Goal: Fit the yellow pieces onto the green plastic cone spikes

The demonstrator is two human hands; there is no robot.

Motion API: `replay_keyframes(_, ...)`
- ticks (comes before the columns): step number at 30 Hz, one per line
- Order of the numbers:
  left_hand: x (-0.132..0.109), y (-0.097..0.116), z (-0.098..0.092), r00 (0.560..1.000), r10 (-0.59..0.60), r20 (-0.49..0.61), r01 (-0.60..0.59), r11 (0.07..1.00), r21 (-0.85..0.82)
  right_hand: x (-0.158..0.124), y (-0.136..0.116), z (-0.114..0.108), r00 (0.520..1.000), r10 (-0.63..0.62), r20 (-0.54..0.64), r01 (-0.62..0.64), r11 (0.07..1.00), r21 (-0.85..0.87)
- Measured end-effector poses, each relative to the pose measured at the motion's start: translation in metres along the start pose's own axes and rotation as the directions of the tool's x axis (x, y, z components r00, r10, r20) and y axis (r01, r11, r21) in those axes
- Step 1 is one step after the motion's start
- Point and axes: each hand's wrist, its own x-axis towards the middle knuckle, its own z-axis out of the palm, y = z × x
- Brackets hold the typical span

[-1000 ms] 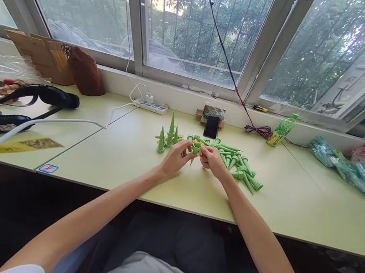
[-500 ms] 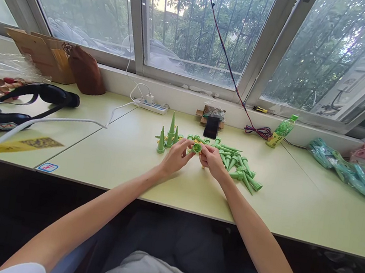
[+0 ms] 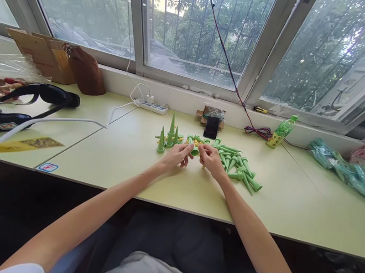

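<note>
Pale green laminate covers the desk (image 3: pixel 123 159), which runs under a row of windows (image 3: pixel 193 23) well beyond the fingers. Far left of the fingers lie a black strapped headset (image 3: pixel 17 103), a cardboard box (image 3: pixel 38 51) and a brown pouch (image 3: pixel 85 70), with a white cable (image 3: pixel 67 122) trailing across the desk toward a power strip (image 3: pixel 151 105). Far right of the fingers sits a heap of teal plastic bags (image 3: pixel 347 169), and nearer, by the sill, a green bottle (image 3: pixel 282 130) and a coiled red and black wire (image 3: pixel 258 131). A dark phone (image 3: pixel 211 126) stands just beyond the fingers.

Both bare forearms reach forward to the middle of the desk. The left hand (image 3: pixel 175 156) and right hand (image 3: pixel 212 159) meet close together, low over the desk. Just right of the fingers lies a loose pile of green spikes (image 3: pixel 241 169); just left of them, 4 or so cones (image 3: pixel 168 136) stand upright on their wide ends.

Between the 2 hands is 1 green spike (image 3: pixel 195 151), its round cup end showing. The left fingers (image 3: pixel 187 150) are pinched narrow on it. The right fingers (image 3: pixel 203 149) are drawn together at its other side; whether they grip the spike or a smaller part cannot be told.
</note>
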Motion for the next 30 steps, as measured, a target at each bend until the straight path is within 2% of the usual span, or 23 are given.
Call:
replay_keyframes(10, 0.000, -0.006, -0.005, 0.998, 0.037, 0.042, -0.043, 0.985, 0.169, 0.000, -0.002, -0.004, 1.000, 0.001, 0.021, 0.001, 0.997, -0.076)
replay_keyframes(15, -0.002, -0.007, -0.006, 0.985, 0.165, 0.052, -0.173, 0.942, 0.287, 0.000, -0.001, -0.005, 1.000, 0.004, 0.014, -0.003, 0.995, -0.095)
replay_keyframes(20, -0.001, -0.013, -0.004, 0.913, 0.407, 0.037, -0.370, 0.783, 0.500, 0.000, -0.001, -0.005, 1.000, 0.022, 0.014, -0.020, 0.990, -0.139)
replay_keyframes(24, 0.000, -0.019, -0.006, 0.850, 0.515, 0.114, -0.481, 0.668, 0.568, 0.000, 0.001, -0.006, 0.998, 0.058, 0.025, -0.054, 0.988, -0.143)
replay_keyframes(27, 0.000, -0.021, -0.008, 0.818, 0.561, 0.132, -0.518, 0.615, 0.595, 0.000, 0.000, -0.006, 0.997, 0.069, 0.023, -0.066, 0.992, -0.110)
replay_keyframes(30, -0.001, -0.020, -0.007, 0.815, 0.573, 0.084, -0.489, 0.603, 0.630, -0.001, -0.003, -0.003, 0.998, 0.060, 0.000, -0.060, 0.996, -0.069)
